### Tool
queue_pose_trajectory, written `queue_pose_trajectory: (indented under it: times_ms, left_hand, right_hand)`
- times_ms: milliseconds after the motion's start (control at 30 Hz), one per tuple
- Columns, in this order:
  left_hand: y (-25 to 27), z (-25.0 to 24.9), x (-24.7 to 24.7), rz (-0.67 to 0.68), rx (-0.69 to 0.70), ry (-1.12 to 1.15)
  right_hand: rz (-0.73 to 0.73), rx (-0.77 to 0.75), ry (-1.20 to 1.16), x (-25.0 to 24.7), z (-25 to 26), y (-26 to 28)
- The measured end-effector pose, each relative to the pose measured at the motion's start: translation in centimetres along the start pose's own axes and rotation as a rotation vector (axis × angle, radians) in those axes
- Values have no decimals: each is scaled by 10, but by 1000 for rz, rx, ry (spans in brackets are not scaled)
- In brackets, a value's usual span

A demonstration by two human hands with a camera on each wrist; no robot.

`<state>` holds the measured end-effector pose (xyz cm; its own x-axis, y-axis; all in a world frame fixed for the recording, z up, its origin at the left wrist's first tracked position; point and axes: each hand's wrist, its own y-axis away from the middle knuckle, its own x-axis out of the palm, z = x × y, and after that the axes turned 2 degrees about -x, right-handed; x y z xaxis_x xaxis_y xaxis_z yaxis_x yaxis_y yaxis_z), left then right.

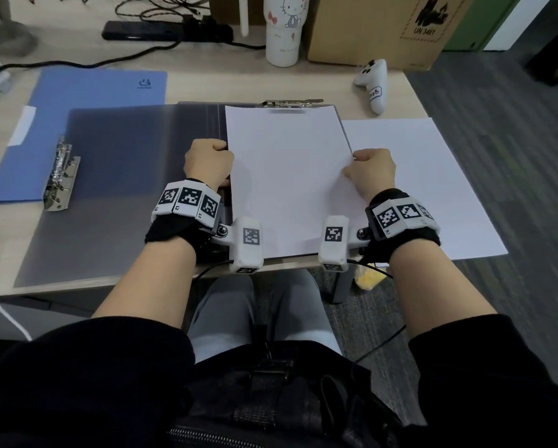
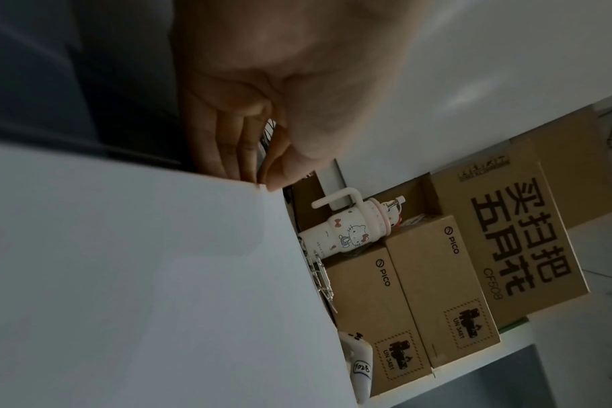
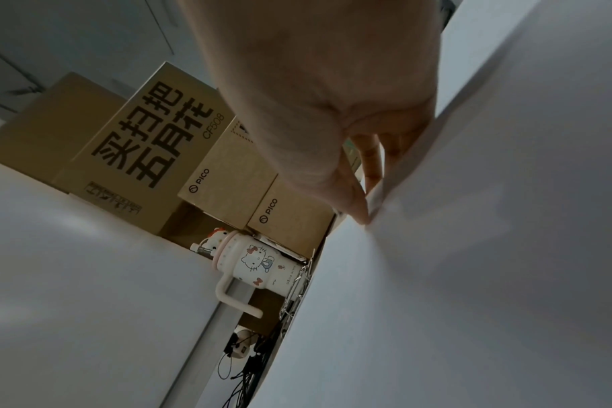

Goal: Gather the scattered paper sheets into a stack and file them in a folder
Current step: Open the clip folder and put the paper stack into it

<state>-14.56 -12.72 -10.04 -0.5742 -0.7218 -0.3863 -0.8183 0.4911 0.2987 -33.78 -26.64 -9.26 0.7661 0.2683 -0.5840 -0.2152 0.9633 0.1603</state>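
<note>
Both hands hold a stack of white paper sheets by its side edges over an open grey folder.

At the centre of the head view, the left hand pinches the stack's left edge and the right hand pinches its right edge, fingers curled, the stack lying between them. The left wrist view shows the thumb on top of the edge and fingertips beneath; in the right wrist view the paper buckles slightly at the thumb. The stack's top edge lies at the folder's metal clip; whether it is under the clip cannot be told. One loose white sheet lies just right of the stack, beyond the right hand, hanging past the wooden desk. A blue folder lies at upper left.
</note>
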Motion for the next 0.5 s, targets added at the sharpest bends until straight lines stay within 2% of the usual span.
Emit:
queue_pose_trajectory:
  times_ms: [300,500]
  left_hand:
    - [3,-8,-7,-90,28,-119]
    - [-6,-25,2,21,144,-200]
  right_hand:
    - [58,-7,-45,-3,10,0]
    - [140,-81,21,7,35,-4]
